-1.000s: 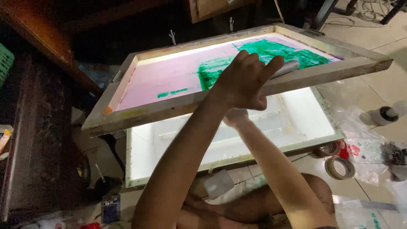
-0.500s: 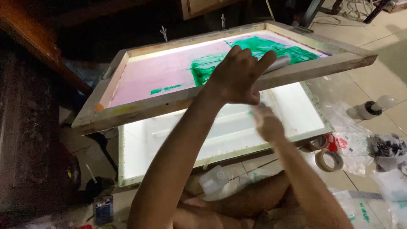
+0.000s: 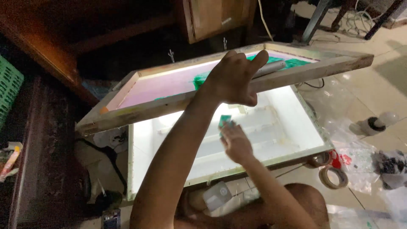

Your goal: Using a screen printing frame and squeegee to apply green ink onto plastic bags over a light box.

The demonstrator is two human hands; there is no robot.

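Note:
A wooden screen-printing frame (image 3: 140, 112) with pink mesh (image 3: 165, 85) and a green ink patch is tilted up over a glowing white light box (image 3: 296, 127). My left hand (image 3: 233, 80) grips the frame's near rail, fingers curled over the wood beside a grey cylinder lying in the frame (image 3: 271, 67). My right hand (image 3: 235, 144) hovers under the raised frame, above the light box, pinching a small green-smeared piece (image 3: 225, 121). My knees are at the bottom of the view.
Two rolls of tape (image 3: 333, 177) lie on the tiled floor to the right, near crumpled plastic bags (image 3: 390, 165) and a small dark-capped bottle (image 3: 373, 125). A green crate (image 3: 8, 89) and a dark wooden shelf stand at left, a wooden cabinet behind.
My right hand has drawn back from under the frame toward me and now shows the small green piece. My left hand has kept its grip on the raised frame.

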